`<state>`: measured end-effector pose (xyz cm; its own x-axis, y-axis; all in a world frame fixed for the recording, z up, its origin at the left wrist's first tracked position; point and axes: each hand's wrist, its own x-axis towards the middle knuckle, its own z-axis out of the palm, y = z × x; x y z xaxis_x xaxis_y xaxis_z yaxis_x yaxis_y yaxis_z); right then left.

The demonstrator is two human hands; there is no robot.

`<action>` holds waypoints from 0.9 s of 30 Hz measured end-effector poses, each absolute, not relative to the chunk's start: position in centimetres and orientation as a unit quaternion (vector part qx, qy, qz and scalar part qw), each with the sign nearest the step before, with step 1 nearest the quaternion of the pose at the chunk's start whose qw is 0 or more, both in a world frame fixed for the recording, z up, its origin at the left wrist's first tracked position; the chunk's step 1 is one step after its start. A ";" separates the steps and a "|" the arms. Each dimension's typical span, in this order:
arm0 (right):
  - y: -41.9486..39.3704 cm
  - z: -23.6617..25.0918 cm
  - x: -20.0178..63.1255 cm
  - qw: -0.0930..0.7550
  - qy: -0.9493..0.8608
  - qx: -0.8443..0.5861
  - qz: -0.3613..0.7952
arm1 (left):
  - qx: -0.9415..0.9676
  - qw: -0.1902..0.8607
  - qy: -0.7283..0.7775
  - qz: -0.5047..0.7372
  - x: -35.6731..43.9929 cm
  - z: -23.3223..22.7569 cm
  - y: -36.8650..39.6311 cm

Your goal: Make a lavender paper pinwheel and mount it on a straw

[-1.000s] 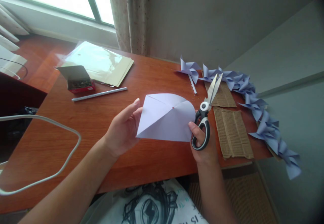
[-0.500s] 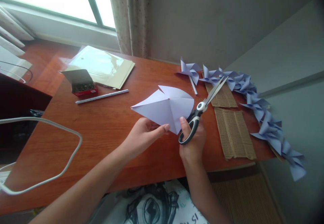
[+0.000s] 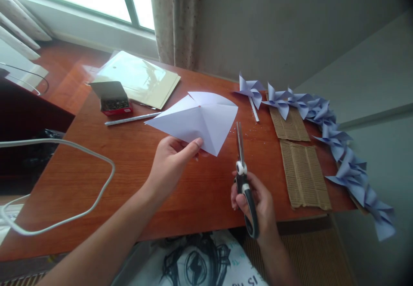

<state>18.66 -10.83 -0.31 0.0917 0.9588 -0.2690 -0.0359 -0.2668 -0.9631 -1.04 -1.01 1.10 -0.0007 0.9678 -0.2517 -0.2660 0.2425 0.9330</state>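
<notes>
Over a wooden desk (image 3: 135, 165), the left hand (image 3: 171, 163) is pinching a creased lilac paper sheet (image 3: 196, 120) while the right hand (image 3: 258, 204) is gripping closed scissors (image 3: 242, 178) just beside it.

Hardly any lettering on show.
Bottom centre, the printed shirt (image 3: 206, 262) carries upside-down letters reading "IS", the rest unreadable.

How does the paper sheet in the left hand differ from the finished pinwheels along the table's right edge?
The paper sheet is one creased piece with no stick, held above the table by the left hand; the pinwheels are folded into pointed vanes and lie in a row on the table, the nearest-the-wall one on a white stick. Both are the same pale lilac paper.
</notes>
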 end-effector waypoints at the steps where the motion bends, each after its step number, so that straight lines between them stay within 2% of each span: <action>1: -11.4 -0.1 18.9 0.444 -0.398 -0.580 0.555 | 0.348 0.610 0.499 0.508 -1.0 1.2 -1.0; 9: -12.3 0.7 18.5 0.369 -0.400 -0.574 0.612 | 0.365 0.617 0.478 0.508 -0.8 1.2 -1.1; 27: -11.5 -0.2 18.2 0.356 -0.417 -0.549 0.632 | 0.402 0.631 0.462 0.476 -0.5 1.0 -1.2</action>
